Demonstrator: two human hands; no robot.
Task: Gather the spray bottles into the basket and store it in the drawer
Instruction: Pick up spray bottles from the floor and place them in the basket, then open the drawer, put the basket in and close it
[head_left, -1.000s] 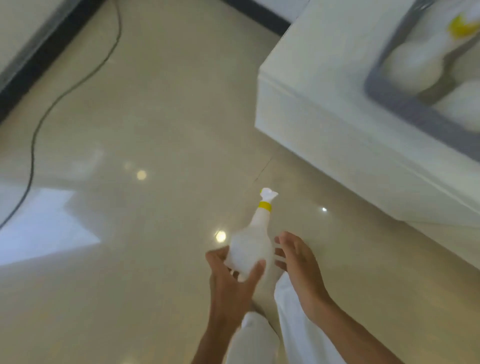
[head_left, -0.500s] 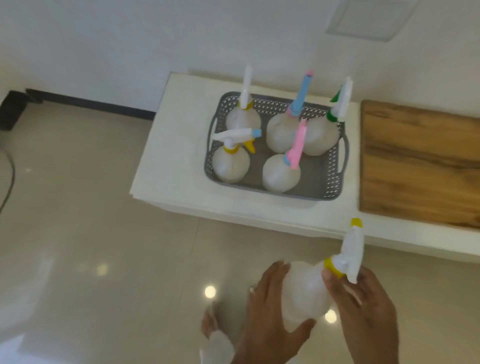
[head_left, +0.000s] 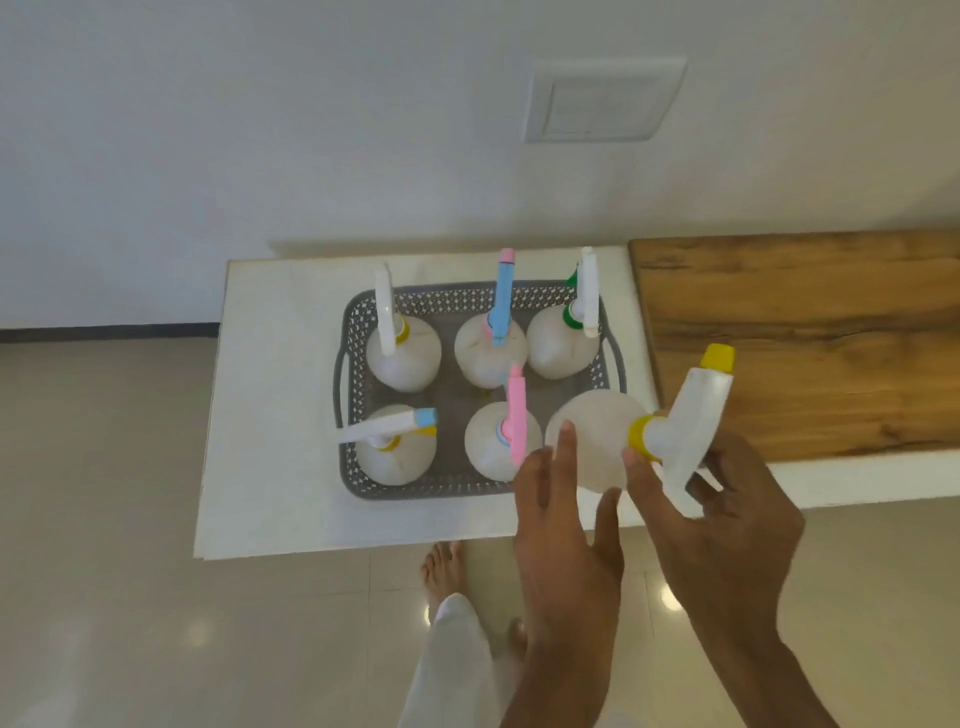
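Note:
A grey perforated basket (head_left: 349, 364) sits on a white counter (head_left: 270, 415) and holds several round white spray bottles with coloured heads, among them one with a pink trigger (head_left: 493, 447) at the front. Over the basket's front right corner I hold another white spray bottle (head_left: 597, 441) with a yellow collar and yellow nozzle tip, tilted to the right. My right hand (head_left: 727, 519) grips its neck and white trigger head. My left hand (head_left: 563, 525) rests against the bottle's round body, fingers spread.
A wooden board (head_left: 810, 338) covers the counter to the right of the basket. A white wall with a square vent panel (head_left: 602, 98) rises behind. Beige tiled floor (head_left: 156, 571) lies below, with my bare foot (head_left: 441, 566) and white trouser leg near the counter's front edge.
I have lifted the yellow-collared bottle from near the floor up to the counter and over the basket's front right corner. My view has swung from the floor to the basket.

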